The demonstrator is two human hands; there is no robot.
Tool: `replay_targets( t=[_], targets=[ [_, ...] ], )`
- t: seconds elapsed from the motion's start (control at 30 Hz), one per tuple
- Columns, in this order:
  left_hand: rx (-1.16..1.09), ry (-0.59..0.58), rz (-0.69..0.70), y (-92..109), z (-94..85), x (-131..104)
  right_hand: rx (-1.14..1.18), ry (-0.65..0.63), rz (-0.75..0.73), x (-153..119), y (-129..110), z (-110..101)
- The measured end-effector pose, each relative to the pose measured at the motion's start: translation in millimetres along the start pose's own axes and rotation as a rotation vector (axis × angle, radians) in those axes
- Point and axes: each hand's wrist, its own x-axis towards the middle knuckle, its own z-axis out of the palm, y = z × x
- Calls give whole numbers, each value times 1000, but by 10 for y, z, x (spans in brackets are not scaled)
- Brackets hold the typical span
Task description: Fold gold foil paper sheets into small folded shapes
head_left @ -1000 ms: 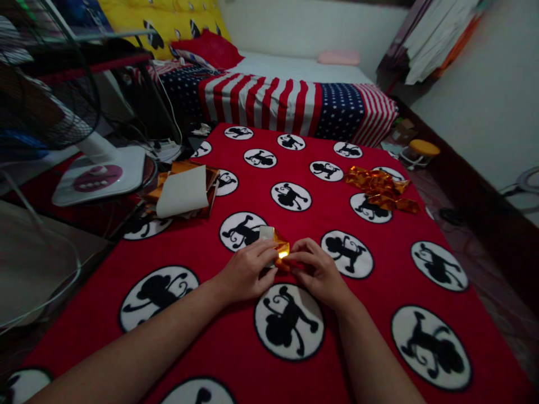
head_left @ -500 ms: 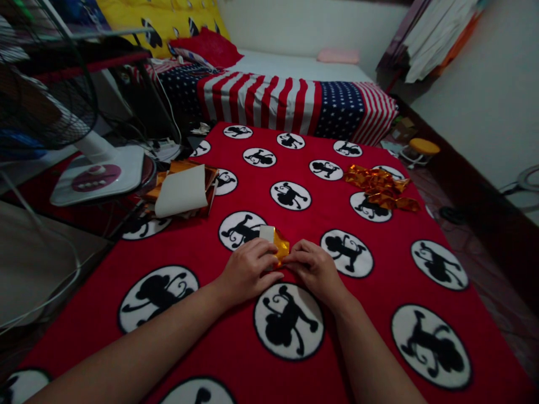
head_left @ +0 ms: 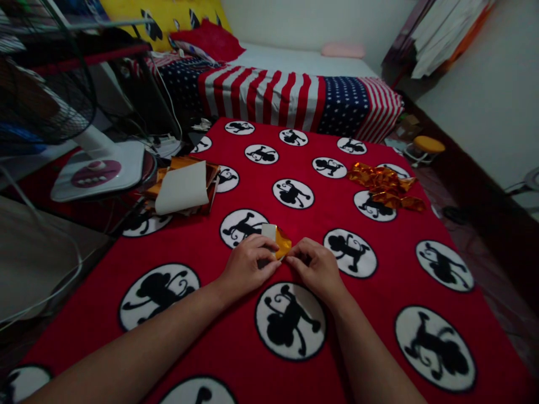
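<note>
A small piece of gold foil paper (head_left: 283,242) with a pale backing lies partly folded on the red cloth (head_left: 248,188). My left hand (head_left: 249,264) pinches its near left side between thumb and fingers. From the right, my right hand (head_left: 315,264) closes thumb and fingertips on the paper's near right corner. Fingers cover part of the paper's lower edge. To the left lies a stack of gold sheets (head_left: 181,163) topped by an off-white sheet (head_left: 182,188). Several folded gold foil pieces (head_left: 381,182) sit in a heap at the far right.
A white fan base (head_left: 99,171) stands at the left beside cables. Beyond the cloth is a bed with a striped and starred cover (head_left: 265,95). A yellow-topped stool (head_left: 428,144) is on the floor at the right, near the wall.
My left thumb has drawn up against the paper's near edge, and the right fingertips stay at its corner. The whole view has shifted slightly.
</note>
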Motion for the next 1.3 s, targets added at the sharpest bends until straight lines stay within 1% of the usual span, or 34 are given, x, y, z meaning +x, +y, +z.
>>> replay_targets(
  t=[0.1,0.2,0.43,0.7,0.9,1.0,1.1,1.17,1.3],
  targets=[
    [-8,5,-4,9,1,5,-42,24,-10,6,-14,24],
    [2,0,0,23,-5,12,-23,33,-39,1,-6,33],
    [15,-17,-3,39,-14,13,109,-36,-16,-13,61,-5],
    [11,-32,14,52,-40,5,-67,-39,-60,39,-25,2],
    [-6,-37,37,35,-53,-2,-181,-42,-12,64,-99,24],
    [-31,-46,38,20,-62,-9,-200,-25,6,62,-122,47],
    [-49,-53,30,12,-66,-12,-163,-1,14,49,-107,64],
    [-54,-55,25,9,-68,-10,-97,0,10,33,-74,62],
    [-61,-69,32,-2,-79,-6,56,-54,-26,-6,5,17]
  ],
)
